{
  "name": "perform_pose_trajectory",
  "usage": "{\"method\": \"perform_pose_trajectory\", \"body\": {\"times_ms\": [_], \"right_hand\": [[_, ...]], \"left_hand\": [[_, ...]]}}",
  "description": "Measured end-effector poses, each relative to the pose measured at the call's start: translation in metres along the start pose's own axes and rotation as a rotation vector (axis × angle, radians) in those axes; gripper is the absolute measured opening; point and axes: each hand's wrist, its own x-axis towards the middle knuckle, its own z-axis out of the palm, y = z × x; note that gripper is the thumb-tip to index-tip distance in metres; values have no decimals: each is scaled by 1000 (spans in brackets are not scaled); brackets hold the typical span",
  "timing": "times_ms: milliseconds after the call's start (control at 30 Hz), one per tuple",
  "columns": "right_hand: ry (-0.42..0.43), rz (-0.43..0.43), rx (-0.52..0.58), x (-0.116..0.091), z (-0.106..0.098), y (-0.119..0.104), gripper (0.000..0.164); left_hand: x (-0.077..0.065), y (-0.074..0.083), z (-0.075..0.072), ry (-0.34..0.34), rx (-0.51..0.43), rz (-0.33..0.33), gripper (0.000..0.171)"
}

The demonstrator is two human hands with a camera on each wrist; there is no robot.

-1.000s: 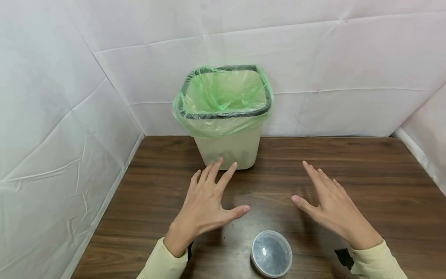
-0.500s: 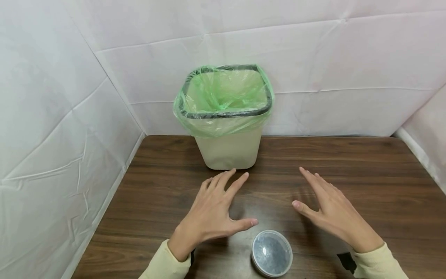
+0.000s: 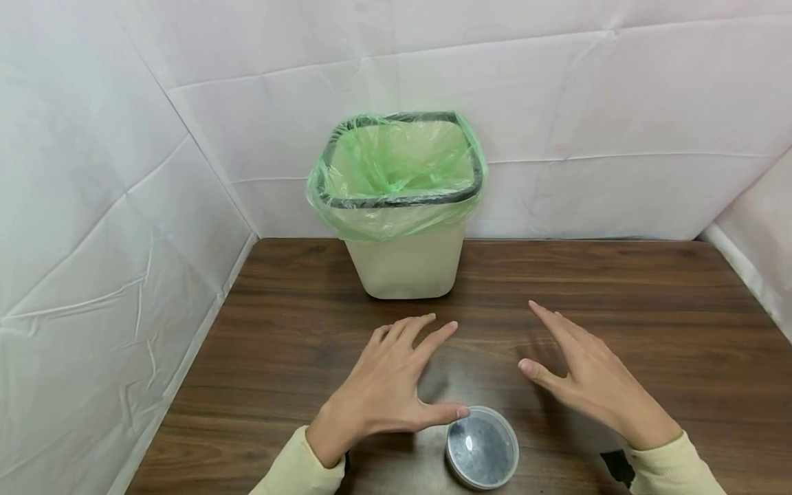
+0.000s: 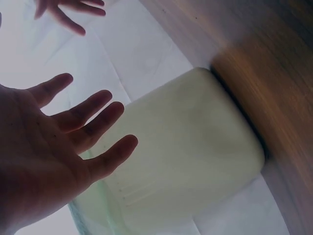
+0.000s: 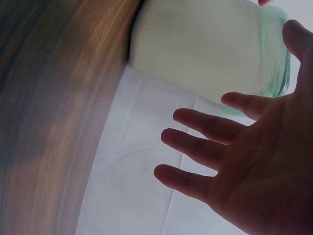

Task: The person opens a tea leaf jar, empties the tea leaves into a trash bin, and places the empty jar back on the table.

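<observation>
A round clear plastic tub with a lid (image 3: 482,450) stands on the wooden table near its front, something grey showing through the top. My left hand (image 3: 390,385) hovers over the table with fingers spread, its thumb tip overlapping the tub's rim in the head view. To the right of the tub, my right hand (image 3: 590,375) is held in the air, fingers extended and thumb apart. Nothing is in either hand. Both wrist views show bare palms, the left palm (image 4: 44,147) and the right palm (image 5: 264,161), with fingers spread.
A cream waste bin (image 3: 408,268) with a dark rim and a green plastic liner (image 3: 396,223) stands at the back of the brown table (image 3: 619,275). White cloth walls (image 3: 588,96) close off the back and both sides.
My left hand has moved right and nearer the front, from before the bin to the tub's edge. The right hand has shifted only slightly. Tub and bin stay put.
</observation>
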Motion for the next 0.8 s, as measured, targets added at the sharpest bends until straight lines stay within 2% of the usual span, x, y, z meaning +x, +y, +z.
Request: {"method": "perform_pose_trajectory", "body": {"times_ms": [267, 500, 667, 800], "right_hand": [[-43, 4, 0, -2, 3, -1, 88], [-37, -1, 3, -3, 6, 0, 90], [-38, -4, 6, -4, 8, 1, 92], [-50, -1, 13, -5, 8, 1, 91]], "left_hand": [[0, 5, 7, -53, -26, 40, 96], [0, 8, 12, -91, -47, 60, 97], [-1, 11, 15, -100, -63, 101, 96], [-2, 16, 16, -133, -108, 130, 96]]}}
